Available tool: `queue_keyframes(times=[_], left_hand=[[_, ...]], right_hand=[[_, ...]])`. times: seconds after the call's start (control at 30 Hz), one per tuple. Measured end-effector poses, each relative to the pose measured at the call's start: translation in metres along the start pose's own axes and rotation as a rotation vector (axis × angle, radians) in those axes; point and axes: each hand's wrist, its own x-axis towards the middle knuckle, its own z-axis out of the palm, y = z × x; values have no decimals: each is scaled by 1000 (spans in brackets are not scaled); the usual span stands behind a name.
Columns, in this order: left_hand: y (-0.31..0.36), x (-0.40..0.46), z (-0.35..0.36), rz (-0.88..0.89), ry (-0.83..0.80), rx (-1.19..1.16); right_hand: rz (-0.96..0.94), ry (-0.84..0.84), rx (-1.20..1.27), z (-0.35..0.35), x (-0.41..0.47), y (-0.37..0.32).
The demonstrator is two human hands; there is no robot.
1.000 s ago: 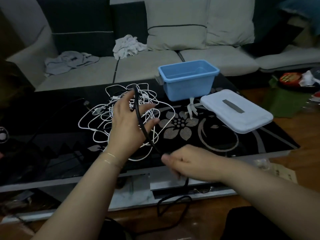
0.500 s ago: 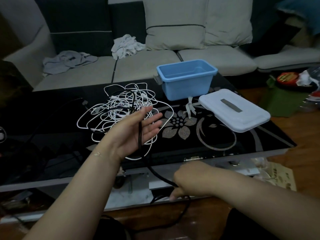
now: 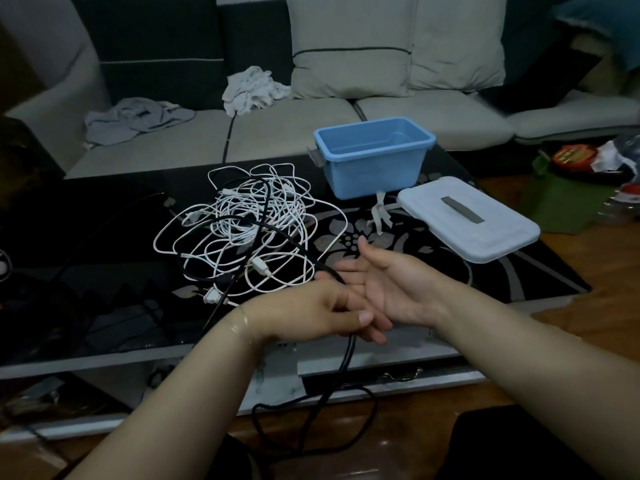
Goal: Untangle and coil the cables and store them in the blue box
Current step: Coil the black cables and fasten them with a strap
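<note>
A: While the black cable runs through the left hand, which way does it lie?

B: Its long axis goes from the white tangle, far and to the left on the table, back toward the person, through the left hand at the near edge, then down off the table into a loose loop on the floor. So the free length hangs below the hands and the caught length lies beyond them.

A: And the hands?

B: The left one has its fingers curled round the black cable, thumb on top. The right hand is just beside it, touching it at the fingertips, palm up with fingers nearly straight; it holds nothing that I can see. The left is plainly the nearer to the cable, since it grips it.

A: What does the next move turn on, in your view?

B: Probably winding turns over that spread right palm. The far part threads through the white tangle, so pulling may drag the whole heap rather than free it.

A: Where's the box?

B: Upright, far and slightly right of the hands, beyond the tangle's right side, with nothing in it as far as I can see. Its lid lies off, just right of it; some white ties sit between them. Nothing stands between hands and box. A sofa with crumpled cloths lies behind.
</note>
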Motion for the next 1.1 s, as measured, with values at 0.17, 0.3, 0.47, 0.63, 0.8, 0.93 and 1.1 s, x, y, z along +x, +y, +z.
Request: queue_keyframes(times=[0.17,0.3,0.47,0.63,0.8,0.93,1.1], left_hand=[[9,0,-1,-10,14,-66],[5,-2,-22,115,681,-15],[-35,-9,-47,-99,748,837],[-53,-19,-74,-188,1062,867],[-54,-26,-84,-95,1084,913],[-31,-16,-58,51,945,1119],[-19,4,-25,212,822,1198]], right_hand=[[-36,166,-83,2,10,8],[-147,195,-493,-3,9,7],[-496,350,-1021,-2,-1,4],[-813,566,-719,-5,-10,-5],[-617,719,-1041,-22,-5,-9],[-591,569,-1393,-14,-6,4],[-487,217,-918,20,-7,16]])
